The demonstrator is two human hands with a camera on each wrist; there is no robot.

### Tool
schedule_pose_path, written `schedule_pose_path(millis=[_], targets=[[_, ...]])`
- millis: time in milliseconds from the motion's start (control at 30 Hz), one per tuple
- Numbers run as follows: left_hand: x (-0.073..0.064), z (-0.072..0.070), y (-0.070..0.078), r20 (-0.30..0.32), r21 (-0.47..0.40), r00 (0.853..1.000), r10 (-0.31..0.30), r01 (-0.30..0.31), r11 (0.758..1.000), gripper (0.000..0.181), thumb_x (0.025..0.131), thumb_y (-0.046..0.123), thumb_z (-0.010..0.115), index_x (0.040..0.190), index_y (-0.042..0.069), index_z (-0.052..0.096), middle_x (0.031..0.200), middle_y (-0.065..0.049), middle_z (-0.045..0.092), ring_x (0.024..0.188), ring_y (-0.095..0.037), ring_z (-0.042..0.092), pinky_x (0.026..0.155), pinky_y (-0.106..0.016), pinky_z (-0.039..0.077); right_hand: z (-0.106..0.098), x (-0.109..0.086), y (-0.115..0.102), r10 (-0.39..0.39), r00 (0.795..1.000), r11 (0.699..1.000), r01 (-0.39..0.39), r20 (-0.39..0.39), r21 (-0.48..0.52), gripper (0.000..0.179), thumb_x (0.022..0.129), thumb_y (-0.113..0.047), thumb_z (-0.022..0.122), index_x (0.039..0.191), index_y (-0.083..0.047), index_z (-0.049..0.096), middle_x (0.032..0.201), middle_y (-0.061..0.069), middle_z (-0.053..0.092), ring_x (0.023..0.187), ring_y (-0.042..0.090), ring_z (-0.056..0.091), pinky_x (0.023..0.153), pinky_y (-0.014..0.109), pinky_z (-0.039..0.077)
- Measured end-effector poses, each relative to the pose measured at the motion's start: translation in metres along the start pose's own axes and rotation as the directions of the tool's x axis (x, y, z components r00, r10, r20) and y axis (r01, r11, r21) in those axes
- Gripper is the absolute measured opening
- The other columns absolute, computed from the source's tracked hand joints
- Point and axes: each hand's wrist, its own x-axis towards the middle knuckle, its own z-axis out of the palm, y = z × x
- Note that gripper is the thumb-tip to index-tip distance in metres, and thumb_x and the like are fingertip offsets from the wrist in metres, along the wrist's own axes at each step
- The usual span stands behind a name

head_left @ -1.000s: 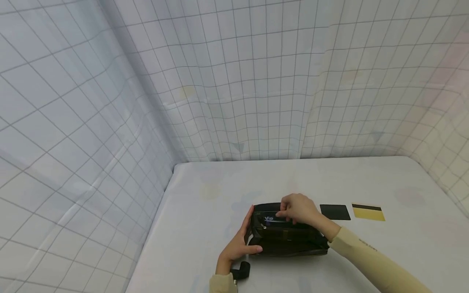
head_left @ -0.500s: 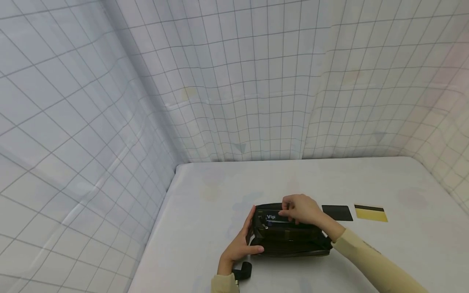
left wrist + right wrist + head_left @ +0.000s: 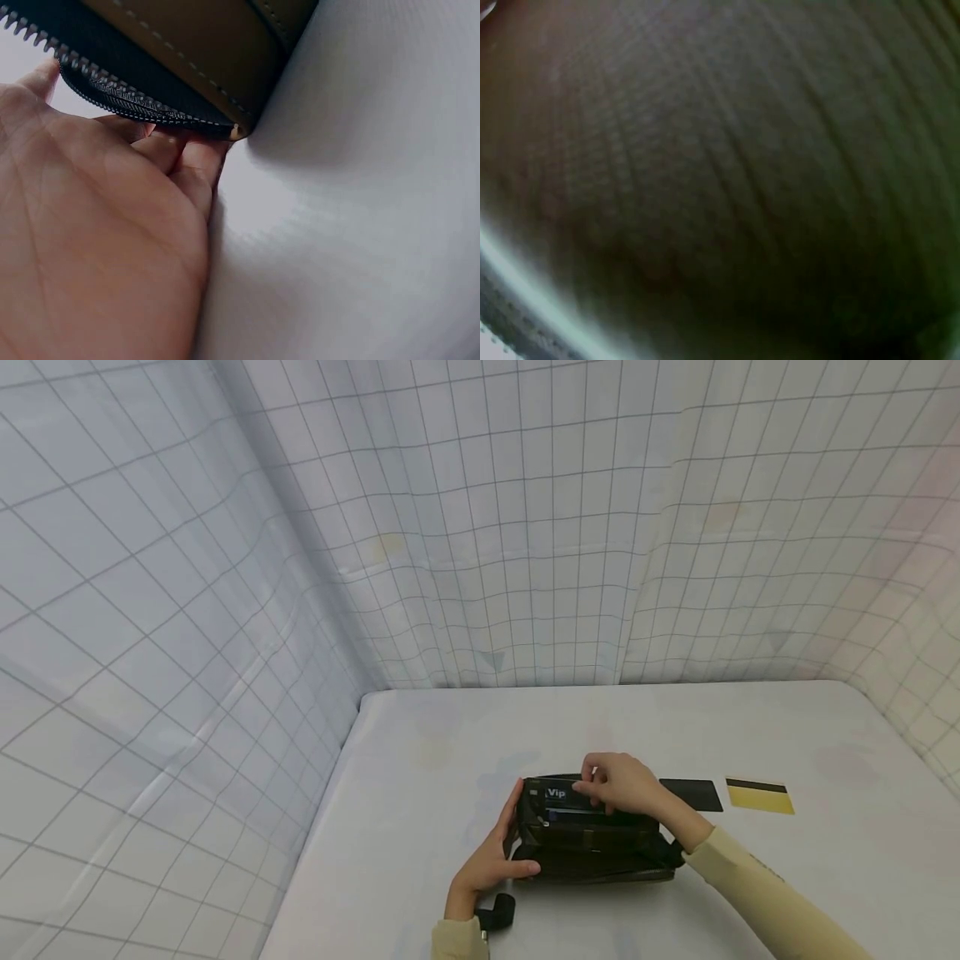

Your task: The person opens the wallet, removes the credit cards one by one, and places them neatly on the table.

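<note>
An unzipped dark wallet [image 3: 581, 837] lies on the white table. My left hand [image 3: 486, 867] grips its left end, thumb on the near edge and fingers along the side. In the left wrist view the fingers reach behind the toothed zipper [image 3: 112, 97], below the brown stitched leather [image 3: 206, 45]. A black card [image 3: 558, 794] marked "Vip" stands partly out of a slot at the wallet's far side. My right hand [image 3: 622, 785] pinches its upper edge between thumb and fingers. Blurred skin fills most of the right wrist view.
Right of the wallet a plain black card [image 3: 696, 795] lies flat, partly behind my right wrist. Beside it is a gold card [image 3: 759, 797] with a dark stripe. White grid-patterned curtains [image 3: 510, 568] hang along the back and sides of the table [image 3: 420, 760].
The "Vip" card has slid farther up out of its slot, with my right hand rising slightly along with it. My left hand keeps its grip on the wallet.
</note>
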Motion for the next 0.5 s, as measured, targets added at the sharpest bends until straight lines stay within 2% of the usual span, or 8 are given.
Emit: schedule_pose_path(millis=[100, 233, 333, 433, 500], targets=[[0.0003, -0.0002, 0.0005, 0.004, -0.003, 1.0, 0.011, -0.011, 1.0, 0.106, 0.079, 0.032, 0.073, 0.15, 0.025, -0.005, 0.156, 0.007, 0.003, 0.142, -0.012, 0.007, 0.11, -0.031, 0.017, -0.0001, 0.0004, 0.0015, 0.006, 1.0, 1.0, -0.006, -0.006, 0.003, 0.021, 0.091, -0.032, 0.06, 0.079, -0.014, 0.054, 0.06, -0.003, 0.06, 0.045, 0.013, 0.054, 0.05, 0.028, 0.043], [0.0005, -0.0004, -0.0007, 0.004, -0.002, 1.0, 0.016, -0.016, 1.0, 0.106, 0.079, 0.033, 0.073, 0.15, 0.023, -0.005, 0.156, 0.007, 0.004, 0.142, -0.011, 0.008, 0.11, -0.032, 0.017, 0.0004, 0.0007, 0.0027, 0.0, 1.0, 1.0, 0.0, -0.013, -0.008, 0.023, 0.09, -0.033, 0.06, 0.078, -0.014, 0.054, 0.06, -0.004, 0.059, 0.045, 0.012, 0.053, 0.049, 0.027, 0.043], [0.0007, -0.0004, -0.0016, -0.001, -0.002, 1.0, 0.015, -0.015, 1.0, 0.106, 0.079, 0.031, 0.074, 0.15, 0.025, -0.004, 0.156, 0.007, 0.004, 0.142, -0.01, 0.008, 0.11, -0.033, 0.017, 0.0004, 0.0002, 0.0022, -0.016, 1.0, 1.0, 0.016, -0.014, -0.011, 0.023, 0.091, -0.033, 0.059, 0.079, -0.014, 0.055, 0.062, -0.004, 0.059, 0.045, 0.011, 0.053, 0.047, 0.027, 0.042], [0.0004, -0.0003, -0.0019, -0.002, -0.004, 1.0, 0.016, -0.016, 1.0, 0.105, 0.079, 0.031, 0.074, 0.15, 0.026, -0.004, 0.156, 0.007, 0.004, 0.142, -0.01, 0.008, 0.109, -0.024, 0.017, 0.0006, -0.0004, 0.002, -0.024, 1.0, 1.0, 0.024, -0.014, -0.011, 0.021, 0.091, -0.033, 0.058, 0.08, -0.015, 0.055, 0.063, -0.003, 0.06, 0.046, 0.011, 0.054, 0.047, 0.026, 0.042], [0.0001, -0.0002, -0.0021, 0.0, -0.007, 1.0, 0.014, -0.014, 1.0, 0.106, 0.079, 0.031, 0.074, 0.15, 0.026, -0.004, 0.156, 0.007, 0.005, 0.142, -0.01, 0.009, 0.109, -0.025, 0.018, 0.0006, -0.0009, 0.0023, -0.037, 0.999, 0.999, 0.037, -0.016, -0.008, 0.02, 0.092, -0.032, 0.058, 0.082, -0.015, 0.055, 0.064, -0.002, 0.06, 0.047, 0.011, 0.054, 0.047, 0.026, 0.042]])
